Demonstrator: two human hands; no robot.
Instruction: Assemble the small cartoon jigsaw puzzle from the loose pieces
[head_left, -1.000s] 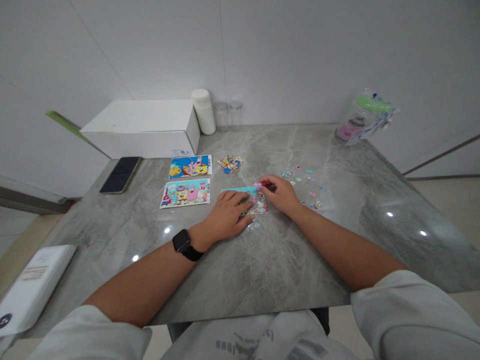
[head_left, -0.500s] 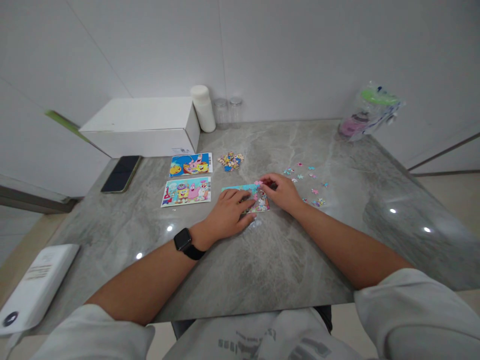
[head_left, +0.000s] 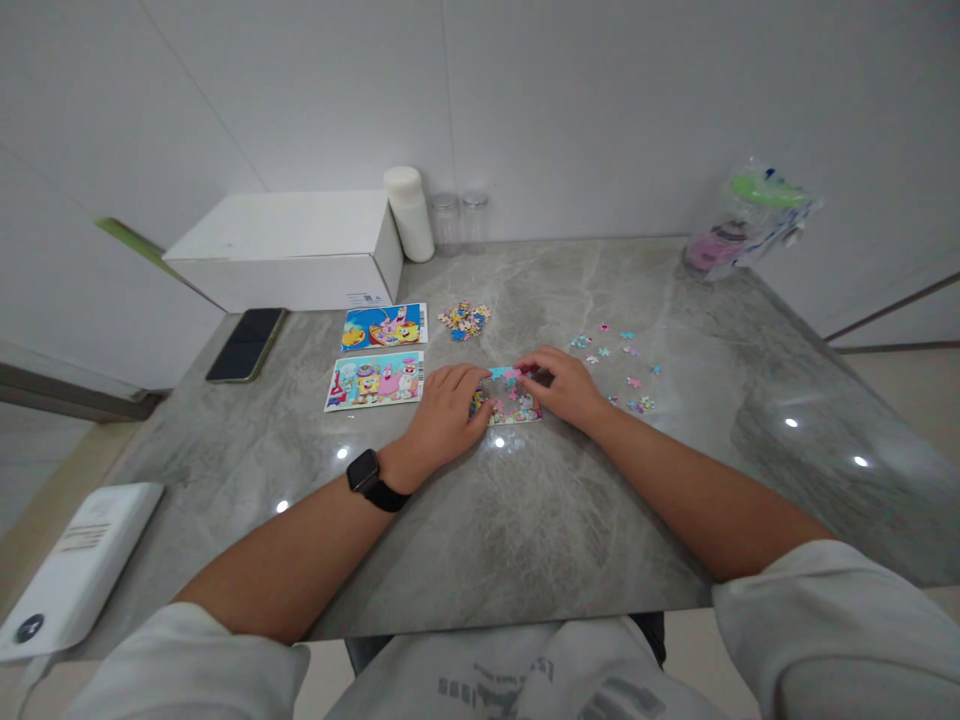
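Observation:
A partly assembled jigsaw puzzle (head_left: 521, 411) lies on the table between my hands, with a gap in its middle. My left hand (head_left: 448, 412) rests flat over its left part, fingers stretched out and hiding that side. At the puzzle's top edge, my right hand (head_left: 559, 383) pinches a pink puzzle piece (head_left: 513, 374) between thumb and fingers. Loose pieces (head_left: 634, 383) are scattered to the right of my right hand. Left of the puzzle lies a cartoon picture card (head_left: 375, 381), and behind it a blue picture card (head_left: 384, 327).
A heap of puzzle pieces (head_left: 465, 320) sits behind the puzzle. Along the wall stand a white box (head_left: 281, 280), a white bottle (head_left: 410, 215) and two clear glass jars (head_left: 475, 222). A phone (head_left: 247, 345), a white device (head_left: 82, 570) and a bagged pink-and-green container (head_left: 739, 225) lie farther out.
My left hand has shifted slightly left with its fingers drawn back, baring more of the puzzle. My right hand has moved the pink piece slightly down and left against the puzzle's top edge.

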